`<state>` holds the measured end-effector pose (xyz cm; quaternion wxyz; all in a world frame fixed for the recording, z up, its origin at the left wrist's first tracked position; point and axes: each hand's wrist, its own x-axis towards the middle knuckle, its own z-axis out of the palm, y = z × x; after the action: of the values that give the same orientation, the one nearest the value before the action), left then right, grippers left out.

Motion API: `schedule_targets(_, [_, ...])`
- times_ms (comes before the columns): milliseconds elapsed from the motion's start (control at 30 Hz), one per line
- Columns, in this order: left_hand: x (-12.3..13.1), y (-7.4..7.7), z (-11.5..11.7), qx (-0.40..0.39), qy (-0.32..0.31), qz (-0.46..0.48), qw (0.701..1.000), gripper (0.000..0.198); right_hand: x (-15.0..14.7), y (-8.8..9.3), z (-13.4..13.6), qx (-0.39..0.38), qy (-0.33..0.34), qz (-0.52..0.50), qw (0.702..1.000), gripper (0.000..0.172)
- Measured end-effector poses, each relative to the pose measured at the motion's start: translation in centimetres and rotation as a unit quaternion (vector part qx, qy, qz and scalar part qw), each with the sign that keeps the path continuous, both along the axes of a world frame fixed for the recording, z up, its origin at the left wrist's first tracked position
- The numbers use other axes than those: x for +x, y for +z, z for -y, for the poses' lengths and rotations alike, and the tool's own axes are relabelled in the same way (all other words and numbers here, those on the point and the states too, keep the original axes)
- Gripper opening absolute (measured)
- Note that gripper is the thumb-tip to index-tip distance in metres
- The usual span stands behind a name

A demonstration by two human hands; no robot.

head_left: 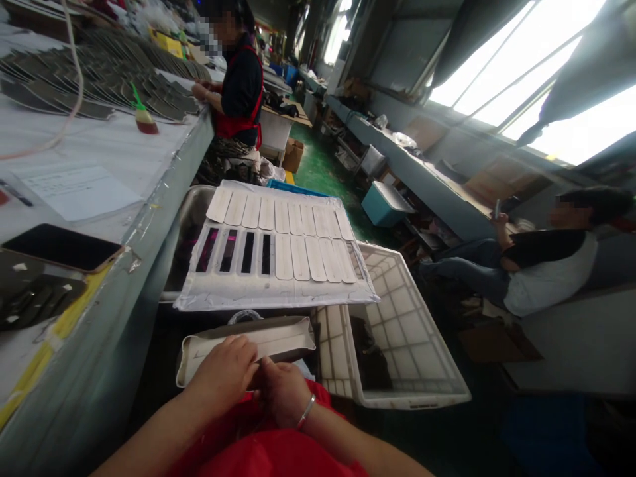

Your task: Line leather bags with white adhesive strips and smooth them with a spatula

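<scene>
In front of my body lies a bag-like piece (288,336) with a long cream panel facing up, pale raised edges and dark grey sides. A pale loop, perhaps a handle, shows behind it. My left hand (223,364) rests over its near side with the fingers curled on the edge. Close beside it, my right hand (288,391) pinches the same near edge, thumb up against the left fingers. What lies between the fingertips is hidden. Just beyond is a white-covered board (223,295) bearing rows of cream strips (283,258) and several dark rectangular slots.
A white crate (412,399) stands at the right with dark material inside. On the left worktable (124,149) are a phone (62,247), a paper sheet (82,189), a green-tipped glue bottle (144,118) and stacked grey pieces. One person (241,86) works ahead; another (551,258) sits right.
</scene>
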<state>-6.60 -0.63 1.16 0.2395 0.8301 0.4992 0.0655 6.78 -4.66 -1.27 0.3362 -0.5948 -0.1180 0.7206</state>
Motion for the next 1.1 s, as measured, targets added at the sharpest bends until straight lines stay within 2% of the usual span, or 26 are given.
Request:
schedule_targets(100, [-2.9,0.2,0.3,0.039,0.032,0.052,0.997,0.025,-0.2,0.5,-0.1,-0.014,0.001,0.009,1.000,0.037])
schedule_targets(233, [-5.2,0.8,1.0,0.051,0.034,0.002,0.998,0.013,-0.8,0.7,-0.3,-0.040,0.000,0.023,0.999,0.036])
schedule_targets(467, [-3.9,0.5,2.2,0.105,0.100,-0.066,0.987,0.021,-2.0,0.5,-0.2,-0.032,0.011,0.033,0.999,0.037])
schedule_targets(600, [-3.4,0.9,2.1,0.126,0.101,-0.073,0.984,0.020,-2.9,0.0,-0.3,-0.021,0.022,0.033,0.999,0.038])
schedule_targets(767, [-3.5,1.0,2.1,0.148,0.111,-0.074,0.980,0.018,-4.1,-0.6,-0.3,-0.004,0.068,0.024,0.997,0.041])
schedule_targets(933, [-4.4,-0.1,2.9,0.169,0.134,-0.050,0.975,0.014,-5.5,-0.9,-0.2,0.025,0.081,0.029,0.996,0.042])
schedule_targets(1100, [-6.5,-1.6,3.7,0.185,0.175,0.039,0.966,0.009,-6.4,-1.0,-0.5,-0.013,0.095,0.021,0.995,0.046])
